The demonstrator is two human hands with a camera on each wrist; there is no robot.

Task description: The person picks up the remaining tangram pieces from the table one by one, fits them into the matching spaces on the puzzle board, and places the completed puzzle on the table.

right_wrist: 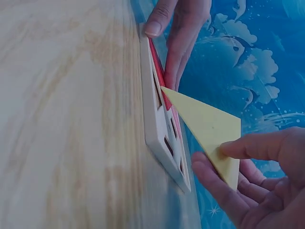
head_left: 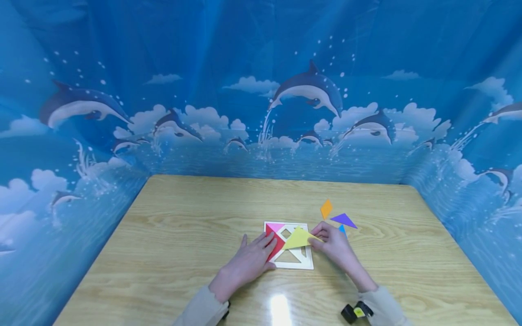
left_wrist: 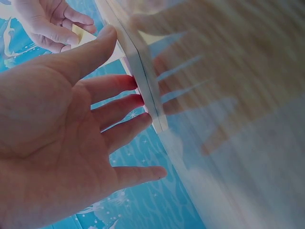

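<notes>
A white tangram frame (head_left: 293,266) with cut-out slots lies on the wooden table. Its left slot holds a red triangle (head_left: 279,250), and a pink triangle (head_left: 276,226) sits at the upper left. My left hand (head_left: 249,259) rests on the frame's left side, fingers spread and straight, the fingertips on the red triangle. With thumb and fingers, my right hand (head_left: 332,242) pinches a yellow triangle (right_wrist: 209,126) by one corner. In the right wrist view the yellow triangle is tilted above the frame, its far tip close to the red triangle; whether they touch I cannot tell.
Beyond my right hand lie an orange parallelogram (head_left: 326,209), a purple triangle (head_left: 345,220) and a blue piece (head_left: 342,230) partly hidden by the hand. A blue dolphin-print curtain (head_left: 261,154) stands along the table's back and sides.
</notes>
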